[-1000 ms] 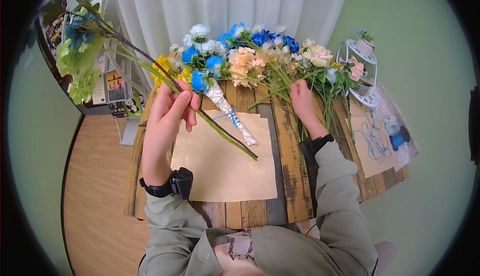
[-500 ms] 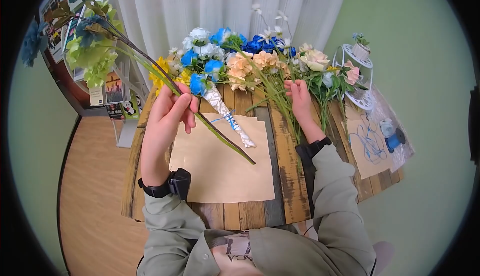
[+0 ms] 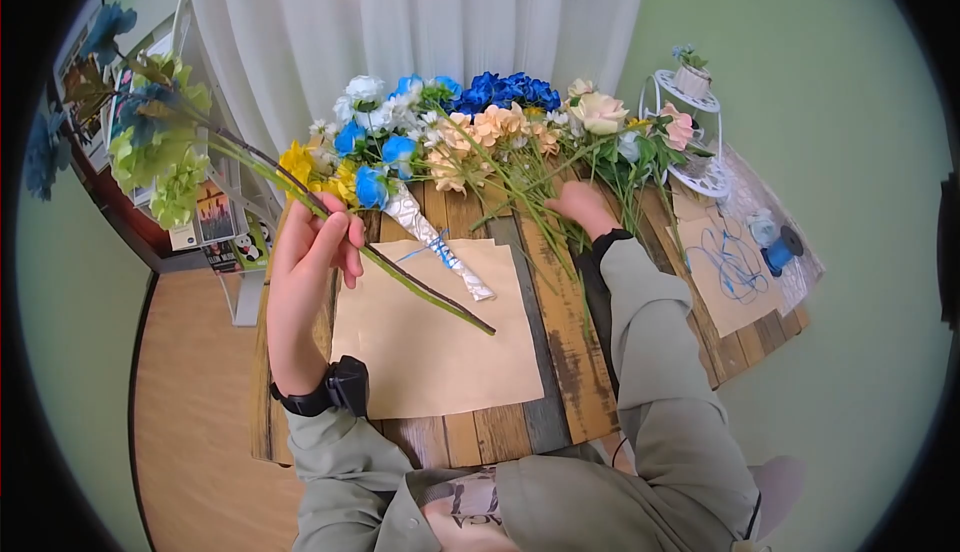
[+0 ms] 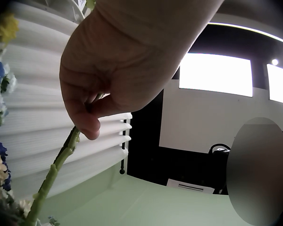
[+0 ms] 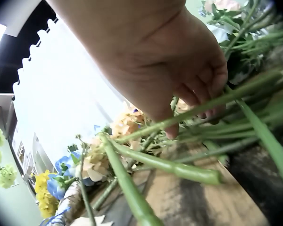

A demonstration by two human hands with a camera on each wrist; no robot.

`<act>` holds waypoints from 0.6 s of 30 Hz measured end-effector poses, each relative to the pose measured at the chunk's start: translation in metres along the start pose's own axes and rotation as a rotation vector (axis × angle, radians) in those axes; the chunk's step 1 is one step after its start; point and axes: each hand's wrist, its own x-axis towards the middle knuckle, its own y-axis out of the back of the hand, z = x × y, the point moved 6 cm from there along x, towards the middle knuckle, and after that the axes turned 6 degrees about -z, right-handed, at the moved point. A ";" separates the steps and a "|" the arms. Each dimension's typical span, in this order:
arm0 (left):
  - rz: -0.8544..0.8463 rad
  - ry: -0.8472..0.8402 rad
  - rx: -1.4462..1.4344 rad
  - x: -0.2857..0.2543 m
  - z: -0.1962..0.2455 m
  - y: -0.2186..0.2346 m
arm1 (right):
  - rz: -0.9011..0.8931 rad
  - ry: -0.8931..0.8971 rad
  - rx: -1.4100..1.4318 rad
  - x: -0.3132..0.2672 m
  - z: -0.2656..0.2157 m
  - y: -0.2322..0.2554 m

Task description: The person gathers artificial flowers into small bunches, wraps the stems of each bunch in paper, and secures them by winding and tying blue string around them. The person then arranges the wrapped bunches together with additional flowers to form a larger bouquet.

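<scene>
My left hand [image 3: 312, 247] pinches two artificial flower stems [image 3: 430, 292] between thumb and fingers, one dark brown and one green. Teal-blue flowers [image 3: 108, 34] and pale-green hydrangea heads [image 3: 180, 187] sit at their upper-left ends, while the cut ends slant down over the brown paper [image 3: 440, 362]. My right hand [image 3: 583, 207] reaches down among loose green stems [image 3: 560, 252] on the table. In the right wrist view its thumb and bent fingers [image 5: 205, 89] stand apart, with a green stem [image 5: 198, 110] crossing in front of them.
Peach hydrangeas [image 3: 490, 127], blue roses [image 3: 372, 187] and dark-blue flowers [image 3: 510, 90] line the table's back. A silver-wrapped handle [image 3: 440, 242] lies over the paper. At right are a white stand [image 3: 705, 177], tangled blue cord [image 3: 730, 262] and a blue spool [image 3: 783, 252].
White daisies that stood up near my right hand now lie lower, left among the flowers. My right hand dropped into the stems. The left hand keeps its hold; the whole view has shifted.
</scene>
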 end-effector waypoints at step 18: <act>0.024 -0.014 -0.006 0.005 -0.003 0.000 | 0.178 0.165 0.043 -0.014 -0.003 0.004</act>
